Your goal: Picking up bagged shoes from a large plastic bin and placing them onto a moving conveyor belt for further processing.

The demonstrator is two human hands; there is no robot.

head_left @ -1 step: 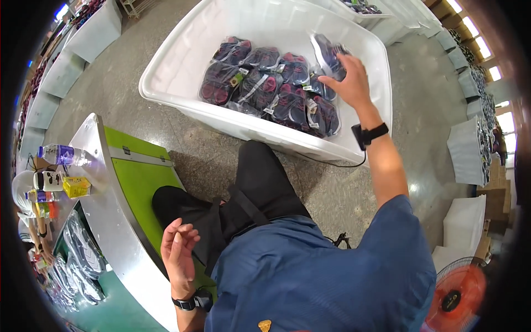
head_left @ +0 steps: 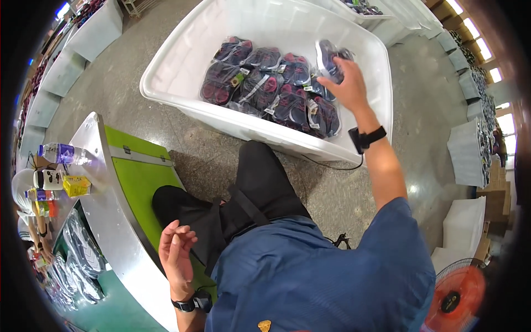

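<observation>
A white plastic bin (head_left: 182, 105) stands ahead of me, with several dark shoes with pinkish-red linings (head_left: 260, 88) lying in clear bags on its floor. My right hand (head_left: 348, 83) reaches into the bin's right side, its thumb and fingers around a bagged pair of dark shoes (head_left: 328, 60). That pair is tilted, showing a pale sole edge, over the right end of the layer; its far side is partly hidden by my fingers. My left hand (head_left: 177, 252) is raised by my left thigh, loosely curled and open, with nothing visible in it.
On my left is a metal-edged table (head_left: 105, 182) with a green side panel (head_left: 138, 182), holding bottles (head_left: 63, 155) and a yellow carton (head_left: 76, 186). Bagged grey shoes (head_left: 83, 243) lie farther along, near another person's arms (head_left: 41, 235). A red fan (head_left: 453, 299) stands at lower right.
My right hand and the pair of shoes have shifted very slightly, and the shoes look less blurred. The left hand has moved a little to the left.
</observation>
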